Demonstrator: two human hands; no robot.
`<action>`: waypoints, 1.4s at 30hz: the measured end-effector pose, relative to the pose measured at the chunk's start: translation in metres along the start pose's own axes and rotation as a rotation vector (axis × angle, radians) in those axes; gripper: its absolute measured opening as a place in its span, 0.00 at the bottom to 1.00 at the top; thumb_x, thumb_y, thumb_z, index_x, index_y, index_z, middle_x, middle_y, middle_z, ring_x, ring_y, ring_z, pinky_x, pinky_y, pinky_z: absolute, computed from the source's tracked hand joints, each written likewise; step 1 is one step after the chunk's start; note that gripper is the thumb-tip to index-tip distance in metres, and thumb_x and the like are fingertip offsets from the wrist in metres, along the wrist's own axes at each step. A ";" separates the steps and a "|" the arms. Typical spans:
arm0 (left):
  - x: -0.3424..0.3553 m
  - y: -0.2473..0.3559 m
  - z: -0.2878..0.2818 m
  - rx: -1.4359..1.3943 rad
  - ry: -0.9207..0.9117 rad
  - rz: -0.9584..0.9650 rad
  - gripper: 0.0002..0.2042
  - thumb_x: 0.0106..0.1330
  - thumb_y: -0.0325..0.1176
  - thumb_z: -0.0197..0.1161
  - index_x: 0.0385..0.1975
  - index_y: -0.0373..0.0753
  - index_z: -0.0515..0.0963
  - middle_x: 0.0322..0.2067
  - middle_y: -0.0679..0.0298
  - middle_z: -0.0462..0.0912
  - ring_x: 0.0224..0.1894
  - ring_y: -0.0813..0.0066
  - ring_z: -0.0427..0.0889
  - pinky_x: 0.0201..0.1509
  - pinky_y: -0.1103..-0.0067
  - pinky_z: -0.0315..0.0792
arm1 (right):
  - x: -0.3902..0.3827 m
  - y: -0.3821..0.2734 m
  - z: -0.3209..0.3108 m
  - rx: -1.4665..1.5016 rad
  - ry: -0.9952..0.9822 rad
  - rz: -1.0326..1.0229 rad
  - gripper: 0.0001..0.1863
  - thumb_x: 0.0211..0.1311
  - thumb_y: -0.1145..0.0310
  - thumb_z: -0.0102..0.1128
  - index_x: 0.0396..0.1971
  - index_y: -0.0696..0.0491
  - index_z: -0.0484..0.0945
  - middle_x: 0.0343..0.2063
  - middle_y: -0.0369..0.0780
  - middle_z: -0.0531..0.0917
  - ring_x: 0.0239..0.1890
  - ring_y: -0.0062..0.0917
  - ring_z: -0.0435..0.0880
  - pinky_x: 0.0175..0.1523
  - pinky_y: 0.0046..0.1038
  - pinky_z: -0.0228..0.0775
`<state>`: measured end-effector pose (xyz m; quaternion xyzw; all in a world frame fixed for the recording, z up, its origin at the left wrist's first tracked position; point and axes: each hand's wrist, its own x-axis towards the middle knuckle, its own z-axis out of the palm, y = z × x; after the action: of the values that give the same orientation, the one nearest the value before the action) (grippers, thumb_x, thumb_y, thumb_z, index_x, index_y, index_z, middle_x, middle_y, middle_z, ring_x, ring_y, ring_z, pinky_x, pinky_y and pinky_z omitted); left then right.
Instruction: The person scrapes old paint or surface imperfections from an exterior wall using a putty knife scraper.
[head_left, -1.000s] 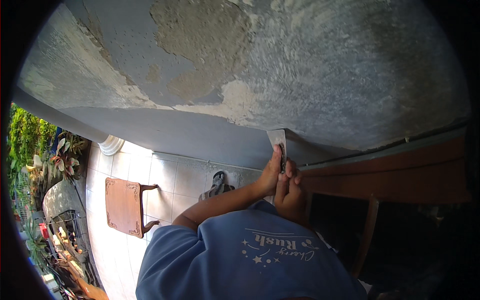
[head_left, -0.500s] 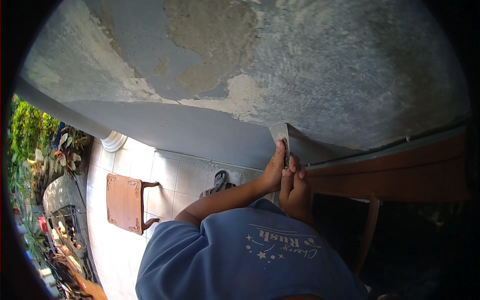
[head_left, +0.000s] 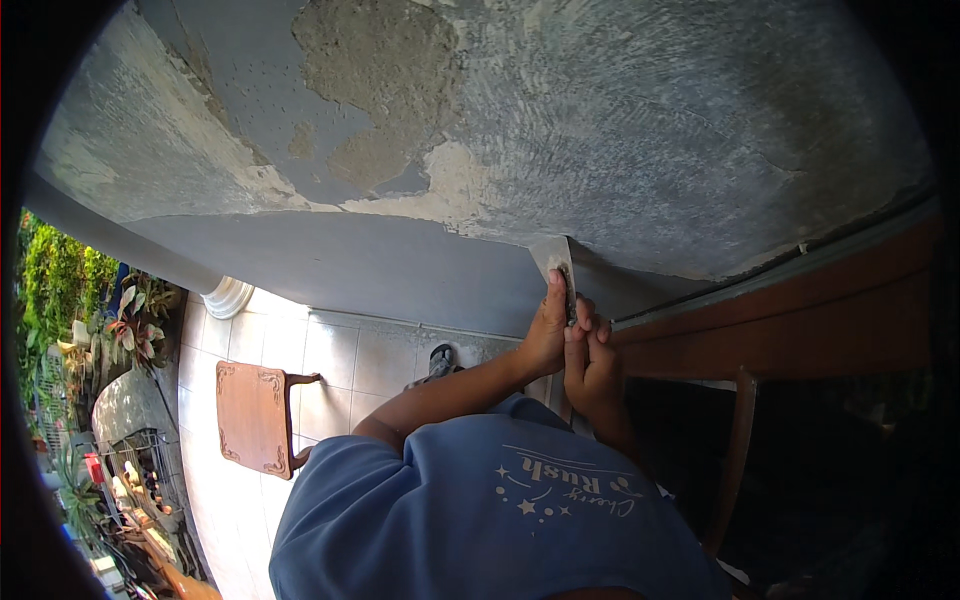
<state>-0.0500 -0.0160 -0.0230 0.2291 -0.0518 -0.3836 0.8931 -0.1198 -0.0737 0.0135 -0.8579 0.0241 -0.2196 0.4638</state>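
A putty knife (head_left: 550, 255) with a flat metal blade meets the wall along the lower edge of its rough, patchy band. My left hand (head_left: 545, 335) is closed round its handle, the thumb lying along it toward the blade. Just below, my right hand (head_left: 593, 372) presses closed fingers against the handle's lower end, touching the left hand. Most of the handle is hidden by the fingers. The grey wall (head_left: 620, 150) shows scratched paint, a bare brownish cement patch (head_left: 380, 80) and pale stripped areas. Below the blade the wall is smooth grey.
A small wooden table (head_left: 252, 415) stands on the tiled floor (head_left: 350, 345) to the left. A round column (head_left: 228, 296) and plants (head_left: 60, 270) lie farther left. On the right are a brown wooden frame (head_left: 780, 330) and a dark opening.
The bare wall patches sit farther left in the view. Both hands and the putty knife have shifted slightly up and left in the picture, with the same grip.
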 end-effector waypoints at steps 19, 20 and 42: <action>-0.004 0.003 0.000 -0.015 -0.049 -0.015 0.33 0.57 0.65 0.27 0.10 0.40 0.62 0.11 0.68 0.58 0.25 0.68 0.70 0.30 0.74 0.67 | 0.000 -0.003 -0.005 -0.135 -0.149 0.052 0.13 0.60 0.68 0.46 0.40 0.61 0.69 0.28 0.50 0.75 0.30 0.40 0.78 0.32 0.32 0.70; -0.003 0.003 -0.001 -0.019 -0.055 -0.019 0.33 0.57 0.65 0.27 0.10 0.40 0.62 0.11 0.68 0.58 0.24 0.68 0.70 0.30 0.74 0.67 | 0.001 -0.003 -0.004 -0.138 -0.149 0.054 0.13 0.60 0.68 0.46 0.40 0.61 0.69 0.28 0.50 0.75 0.30 0.40 0.78 0.32 0.32 0.70; -0.007 0.005 -0.006 -0.066 0.023 -0.030 0.33 0.57 0.65 0.31 0.12 0.40 0.67 0.09 0.65 0.61 0.24 0.64 0.76 0.29 0.74 0.70 | 0.000 -0.015 0.005 -0.265 -0.094 -0.002 0.11 0.58 0.69 0.49 0.34 0.62 0.70 0.23 0.50 0.75 0.25 0.41 0.78 0.26 0.33 0.70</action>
<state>-0.0492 -0.0057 -0.0257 0.2045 -0.0252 -0.3956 0.8950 -0.1198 -0.0610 0.0229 -0.9210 0.0300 -0.1746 0.3470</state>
